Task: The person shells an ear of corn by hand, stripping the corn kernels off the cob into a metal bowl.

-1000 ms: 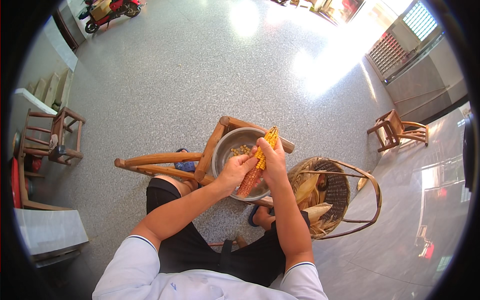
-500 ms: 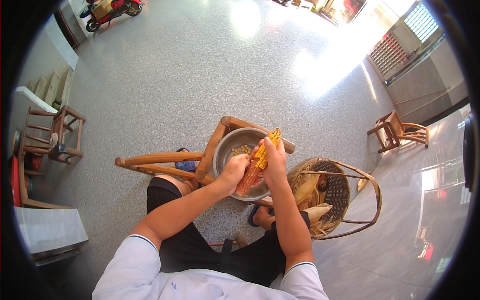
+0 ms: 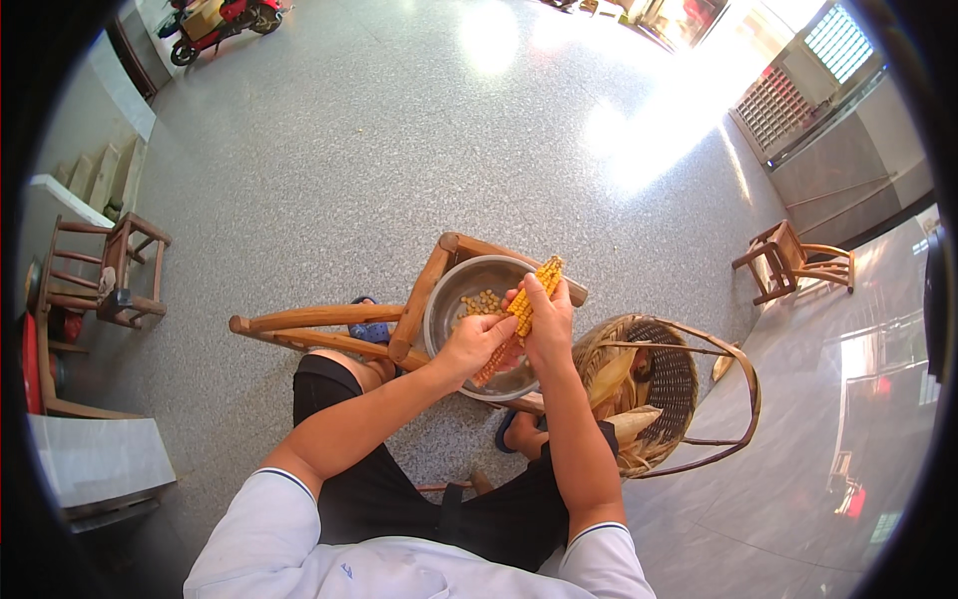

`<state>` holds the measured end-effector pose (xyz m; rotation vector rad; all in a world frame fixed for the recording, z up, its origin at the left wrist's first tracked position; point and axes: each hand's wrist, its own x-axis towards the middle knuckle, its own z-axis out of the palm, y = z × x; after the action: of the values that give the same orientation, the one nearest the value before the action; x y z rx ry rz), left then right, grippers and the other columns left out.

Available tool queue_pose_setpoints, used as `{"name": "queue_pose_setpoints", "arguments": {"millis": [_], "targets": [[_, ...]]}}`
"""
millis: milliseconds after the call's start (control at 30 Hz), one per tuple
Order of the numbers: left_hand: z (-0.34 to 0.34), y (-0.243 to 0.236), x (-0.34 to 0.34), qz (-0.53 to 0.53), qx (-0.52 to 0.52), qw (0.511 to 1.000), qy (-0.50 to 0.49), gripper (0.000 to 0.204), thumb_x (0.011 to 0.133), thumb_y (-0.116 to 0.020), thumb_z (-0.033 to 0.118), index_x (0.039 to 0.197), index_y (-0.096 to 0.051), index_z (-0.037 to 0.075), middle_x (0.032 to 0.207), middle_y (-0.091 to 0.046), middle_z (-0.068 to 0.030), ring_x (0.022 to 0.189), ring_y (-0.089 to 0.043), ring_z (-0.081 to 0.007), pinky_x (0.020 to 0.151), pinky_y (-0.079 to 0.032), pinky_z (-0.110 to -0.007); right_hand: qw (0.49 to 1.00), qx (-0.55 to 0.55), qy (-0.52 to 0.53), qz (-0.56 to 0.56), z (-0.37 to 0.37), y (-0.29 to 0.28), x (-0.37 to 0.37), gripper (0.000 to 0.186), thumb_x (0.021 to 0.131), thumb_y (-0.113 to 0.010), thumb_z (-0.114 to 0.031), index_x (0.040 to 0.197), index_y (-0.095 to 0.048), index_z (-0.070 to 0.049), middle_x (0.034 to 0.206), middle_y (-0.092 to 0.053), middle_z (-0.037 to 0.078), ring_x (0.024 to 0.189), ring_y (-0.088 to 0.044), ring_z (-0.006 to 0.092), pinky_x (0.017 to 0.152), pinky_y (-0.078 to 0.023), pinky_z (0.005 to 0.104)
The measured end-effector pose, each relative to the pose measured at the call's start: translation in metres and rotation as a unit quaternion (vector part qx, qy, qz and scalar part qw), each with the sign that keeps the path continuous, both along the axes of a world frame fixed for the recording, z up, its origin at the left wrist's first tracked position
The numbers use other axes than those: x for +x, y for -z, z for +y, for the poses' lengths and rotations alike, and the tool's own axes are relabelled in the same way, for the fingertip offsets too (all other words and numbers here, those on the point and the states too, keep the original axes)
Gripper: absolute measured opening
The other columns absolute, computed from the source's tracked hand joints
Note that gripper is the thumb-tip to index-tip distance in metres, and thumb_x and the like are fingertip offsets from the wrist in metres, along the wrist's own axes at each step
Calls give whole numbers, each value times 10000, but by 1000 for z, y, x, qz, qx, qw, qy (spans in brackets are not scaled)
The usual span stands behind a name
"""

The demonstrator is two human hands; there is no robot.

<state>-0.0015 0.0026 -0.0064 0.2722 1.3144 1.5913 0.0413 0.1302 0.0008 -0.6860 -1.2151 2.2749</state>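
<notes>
I hold a yellow corn cob [image 3: 532,296] slanted over a round metal bowl [image 3: 454,299]. My right hand [image 3: 548,324] wraps its upper half, fingers up along the kernels. My left hand [image 3: 472,345] grips the reddish, stripped lower end and its thumb presses against the kernels. Loose yellow kernels [image 3: 481,301] lie in the bowl. The bowl rests on a low wooden chair [image 3: 339,324] tipped on its side in front of my knees.
A woven basket [image 3: 667,384] with a hoop handle holds corn in husks at my right. A small wooden chair [image 3: 793,262] stands far right, another stool [image 3: 110,272] at the left. A red scooter [image 3: 222,20] is parked far off. The floor is speckled grey.
The cob has tilted slightly and my left thumb has shifted along it; both hands stay over the bowl. Nothing else has moved.
</notes>
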Motion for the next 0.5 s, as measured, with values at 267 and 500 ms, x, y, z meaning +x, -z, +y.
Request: {"name": "queue_pose_setpoints", "arguments": {"millis": [267, 500], "targets": [[-3, 0, 2, 22, 53, 998, 12, 460, 996, -452, 433, 972, -599, -2, 811, -649, -66, 666, -631, -128, 600, -521, -249, 1000, -6, -24, 8, 2, -2, 1, 196, 962, -551, -155, 1071, -416, -65, 911, -525, 51, 756, -592, 133, 621, -538, 273], [0, 2, 5, 10, 55, 998, -9, 455, 1023, -385, 391, 984, -584, -16, 824, -648, -95, 681, -635, -152, 616, -527, -268, 999, -15, -41, 25, 6, -1, 1, 157, 974, -521, -135, 1073, -420, -66, 904, -525, 57, 756, -579, 152, 646, -540, 306]]}}
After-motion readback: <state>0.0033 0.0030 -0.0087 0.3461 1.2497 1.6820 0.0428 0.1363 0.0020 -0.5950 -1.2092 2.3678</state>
